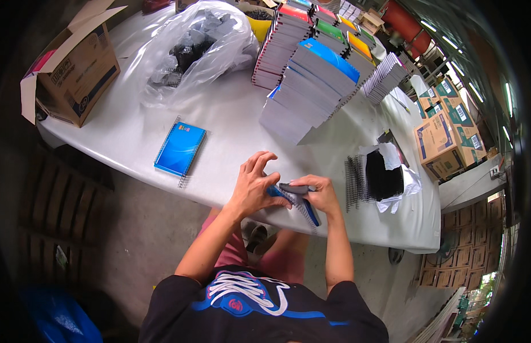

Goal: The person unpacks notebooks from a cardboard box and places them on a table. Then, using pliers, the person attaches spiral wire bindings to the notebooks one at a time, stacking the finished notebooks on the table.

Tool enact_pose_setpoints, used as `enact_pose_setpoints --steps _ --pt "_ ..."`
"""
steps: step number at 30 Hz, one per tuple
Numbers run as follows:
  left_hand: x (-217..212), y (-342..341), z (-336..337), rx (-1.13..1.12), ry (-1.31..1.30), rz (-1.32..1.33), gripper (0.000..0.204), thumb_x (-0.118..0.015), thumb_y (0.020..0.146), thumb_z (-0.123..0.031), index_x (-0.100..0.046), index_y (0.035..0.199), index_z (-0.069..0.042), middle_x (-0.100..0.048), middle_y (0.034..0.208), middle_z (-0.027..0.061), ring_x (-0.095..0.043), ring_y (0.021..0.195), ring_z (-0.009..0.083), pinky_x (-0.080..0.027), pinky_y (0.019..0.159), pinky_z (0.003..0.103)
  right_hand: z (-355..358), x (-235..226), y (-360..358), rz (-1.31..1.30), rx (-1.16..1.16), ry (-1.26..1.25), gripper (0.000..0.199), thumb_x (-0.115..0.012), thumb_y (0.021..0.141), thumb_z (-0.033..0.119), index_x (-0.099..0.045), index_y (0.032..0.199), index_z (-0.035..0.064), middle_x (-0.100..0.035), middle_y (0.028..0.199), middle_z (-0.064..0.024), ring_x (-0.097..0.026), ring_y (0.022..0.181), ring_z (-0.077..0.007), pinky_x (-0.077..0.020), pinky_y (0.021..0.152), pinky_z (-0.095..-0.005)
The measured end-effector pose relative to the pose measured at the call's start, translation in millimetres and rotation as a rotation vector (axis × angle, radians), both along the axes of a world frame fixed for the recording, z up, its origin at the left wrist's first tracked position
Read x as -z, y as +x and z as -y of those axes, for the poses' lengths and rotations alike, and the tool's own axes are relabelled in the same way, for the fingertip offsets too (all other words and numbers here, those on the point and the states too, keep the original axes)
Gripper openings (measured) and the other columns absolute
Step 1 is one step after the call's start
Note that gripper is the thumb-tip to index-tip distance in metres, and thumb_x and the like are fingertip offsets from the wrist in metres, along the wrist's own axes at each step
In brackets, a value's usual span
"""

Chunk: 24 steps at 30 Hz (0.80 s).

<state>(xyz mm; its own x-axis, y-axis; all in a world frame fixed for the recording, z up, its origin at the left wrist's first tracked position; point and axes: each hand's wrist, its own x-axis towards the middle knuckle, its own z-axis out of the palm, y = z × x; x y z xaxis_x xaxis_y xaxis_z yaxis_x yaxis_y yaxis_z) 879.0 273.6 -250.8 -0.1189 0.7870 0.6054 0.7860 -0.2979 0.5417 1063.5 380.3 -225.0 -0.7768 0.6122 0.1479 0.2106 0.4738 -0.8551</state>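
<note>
Blue spiral-bound notebook [313, 215], tilted between both hands at the near edge of the white-covered table [231, 128], its metal coil [304, 212] slanting toward the near right. Left hand [251, 187] at the notebook's left side: fingers half open, index and middle arched and raised, thumb laid close to the coil; from this angle, impossible to tell whether gripping or merely steadying. Right hand [322, 197] at the right side: fingers folded closely with the thumb around a dark grey object [294, 188], held just by the coil's far end. To the left, second blue notebook [181, 148], lying flat, with coil wire protruding beyond the cover. To the right, black coils [384, 180] beside crumpled white paper [411, 184]. Beyond the hands, tall blue-topped notebook stack [311, 94]; farther off, red-covered stack [282, 43]. Far left, clear plastic bag [240, 48] containing dark coils [191, 54], and open cardboard box [85, 74]. Far right, closed cartons [448, 140].
</note>
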Motion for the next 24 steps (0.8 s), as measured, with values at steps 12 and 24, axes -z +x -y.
enact_pose_setpoints --steps 12,24 --pt "27 -14 -19 0.104 0.005 0.467 0.072 -0.092 0.039 -0.041 -0.047 0.083 -0.007 -0.033 0.125 0.0156 -0.041 0.103 0.0307 -0.046 0.078 0.041 2 -4 -15 -0.118 0.032 -0.052 0.029 -0.061 0.065 -0.012 -0.072 0.089 0.0015 -0.069 0.087 -0.0119 -0.065 0.084 -0.0199 -0.0508 0.077 -0.0286" --pt "39 -16 -26 0.174 -0.036 0.653 0.097 -0.095 0.036 -0.033 -0.033 0.104 -0.005 -0.034 0.103 0.0100 -0.037 0.091 0.0203 -0.038 0.081 0.033 -5 -10 -43 -0.018 -0.052 0.136 0.031 -0.063 0.065 -0.014 -0.071 0.091 0.0010 -0.070 0.089 -0.0105 -0.066 0.084 -0.0172 -0.0504 0.078 -0.0276"
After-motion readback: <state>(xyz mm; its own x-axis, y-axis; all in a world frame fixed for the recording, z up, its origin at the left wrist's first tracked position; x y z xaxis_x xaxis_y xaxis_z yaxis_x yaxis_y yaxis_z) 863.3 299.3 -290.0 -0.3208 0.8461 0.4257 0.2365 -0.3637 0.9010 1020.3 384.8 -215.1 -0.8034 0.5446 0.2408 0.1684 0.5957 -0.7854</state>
